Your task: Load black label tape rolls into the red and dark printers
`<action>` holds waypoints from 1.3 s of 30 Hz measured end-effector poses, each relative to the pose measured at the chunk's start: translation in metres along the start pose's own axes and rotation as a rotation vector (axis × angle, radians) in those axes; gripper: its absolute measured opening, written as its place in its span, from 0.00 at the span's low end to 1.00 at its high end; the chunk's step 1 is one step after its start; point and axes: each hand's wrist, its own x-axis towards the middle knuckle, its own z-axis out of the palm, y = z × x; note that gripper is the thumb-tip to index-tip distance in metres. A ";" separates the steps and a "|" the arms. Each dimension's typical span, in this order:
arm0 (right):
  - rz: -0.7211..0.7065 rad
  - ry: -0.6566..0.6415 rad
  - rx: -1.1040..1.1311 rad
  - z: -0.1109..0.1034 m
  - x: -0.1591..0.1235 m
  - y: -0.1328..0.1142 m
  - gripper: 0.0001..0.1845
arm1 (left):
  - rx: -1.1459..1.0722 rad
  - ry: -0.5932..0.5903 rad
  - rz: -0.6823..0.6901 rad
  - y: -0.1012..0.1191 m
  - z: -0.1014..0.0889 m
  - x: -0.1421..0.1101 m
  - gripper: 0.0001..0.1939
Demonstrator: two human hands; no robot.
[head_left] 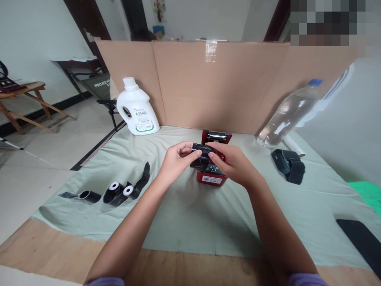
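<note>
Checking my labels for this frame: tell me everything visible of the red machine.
The red machine has a boxy, plastic-looking body with its lid raised at the back, showing a shiny bar. Its dark top panel carries pale markings; a white label sits on the front. It stands on green cloth, before the cardboard. The black roll, left hand and right hand partly hide it; whether they touch it is unclear.

This seems to be a room at home: on the left, a wooden stool (33, 86) and a dark chair (94, 84) stand on a pale floor (44, 159).
</note>
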 end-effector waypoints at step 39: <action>-0.043 0.079 0.100 -0.007 0.000 0.031 0.13 | 0.015 0.065 0.016 -0.018 0.022 -0.003 0.22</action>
